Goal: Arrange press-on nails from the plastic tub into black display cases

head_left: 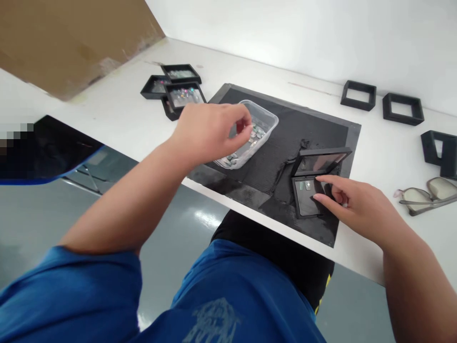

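Observation:
My left hand [219,131] is over a clear plastic tub [273,125] of small shiny pieces [257,132]. Its thumb and forefinger curl toward each other, and whatever lies between their tips is too small to make out. On the right, a black hinged display case [300,200] lies with its lid [321,162] raised. Small pale pieces [305,186] sit near the hinge, on the film inside. My right hand [348,197] reaches over the case from its right side, thumb and forefinger apart, the other fingers curled.
Tub and case rest on a worn black mat [285,152] on the white table. Filled black cases [183,95] are stacked at the back left. Empty black frames [359,95] stand at the back right, with eyeglasses [428,197] in front. A brown board [78,43] leans left.

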Demonstrator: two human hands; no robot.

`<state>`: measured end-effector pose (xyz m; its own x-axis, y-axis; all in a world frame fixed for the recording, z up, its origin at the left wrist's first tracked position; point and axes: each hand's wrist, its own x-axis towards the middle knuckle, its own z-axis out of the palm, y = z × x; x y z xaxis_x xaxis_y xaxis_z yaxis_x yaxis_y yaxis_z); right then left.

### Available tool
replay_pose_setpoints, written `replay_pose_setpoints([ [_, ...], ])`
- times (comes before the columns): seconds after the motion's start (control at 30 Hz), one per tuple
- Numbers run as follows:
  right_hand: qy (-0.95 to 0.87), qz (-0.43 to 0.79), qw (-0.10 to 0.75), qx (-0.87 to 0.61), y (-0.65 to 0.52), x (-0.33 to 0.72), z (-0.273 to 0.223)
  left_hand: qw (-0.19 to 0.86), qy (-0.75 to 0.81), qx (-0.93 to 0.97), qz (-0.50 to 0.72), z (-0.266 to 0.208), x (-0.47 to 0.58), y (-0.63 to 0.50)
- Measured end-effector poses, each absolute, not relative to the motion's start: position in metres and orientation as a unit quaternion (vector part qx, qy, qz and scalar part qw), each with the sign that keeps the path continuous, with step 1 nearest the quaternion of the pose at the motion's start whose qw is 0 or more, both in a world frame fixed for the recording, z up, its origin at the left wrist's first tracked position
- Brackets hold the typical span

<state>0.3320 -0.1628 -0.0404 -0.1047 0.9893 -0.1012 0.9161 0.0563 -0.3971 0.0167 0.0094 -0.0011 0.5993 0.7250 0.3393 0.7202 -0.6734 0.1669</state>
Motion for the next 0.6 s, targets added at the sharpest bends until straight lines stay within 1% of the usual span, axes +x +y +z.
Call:
replay_pose_setpoints([
  [0.07, -0.722, 0.185, 0.104, -0.659, -0.163, 0.332, -0.040, 0.159, 0.336, 0.852, 0.368, -0.004, 0.023, -0.001],
  [0.1, -0.722, 0.186, 0.108, -0.657, -0.163, 0.332, -0.041, 0.240, 0.291, 0.819, 0.432, -0.005, 0.029, -0.009],
  [0.13, -0.722, 0.188, 0.112, -0.656, -0.162, 0.332, -0.041, 0.315, 0.248, 0.783, 0.475, -0.005, 0.036, -0.018],
  [0.17, -0.721, 0.190, 0.115, -0.656, -0.162, 0.332, -0.042, 0.384, 0.214, 0.754, 0.488, -0.003, 0.043, -0.027],
  [0.27, -0.712, 0.198, 0.123, -0.662, -0.160, 0.333, -0.043, 0.560, 0.132, 0.684, 0.449, 0.004, 0.064, -0.055],
  [0.37, -0.705, 0.204, 0.132, -0.666, -0.158, 0.332, -0.044, 0.675, 0.070, 0.621, 0.392, 0.008, 0.080, -0.072],
  [0.43, -0.704, 0.204, 0.144, -0.665, -0.158, 0.331, -0.042, 0.715, 0.040, 0.599, 0.358, 0.006, 0.089, -0.077],
  [0.53, -0.708, 0.204, 0.165, -0.656, -0.158, 0.329, -0.037, 0.744, 0.047, 0.587, 0.316, -0.005, 0.102, -0.079],
  [0.6, -0.709, 0.201, 0.205, -0.645, -0.161, 0.327, -0.032, 0.758, 0.057, 0.582, 0.290, -0.014, 0.109, -0.079],
])
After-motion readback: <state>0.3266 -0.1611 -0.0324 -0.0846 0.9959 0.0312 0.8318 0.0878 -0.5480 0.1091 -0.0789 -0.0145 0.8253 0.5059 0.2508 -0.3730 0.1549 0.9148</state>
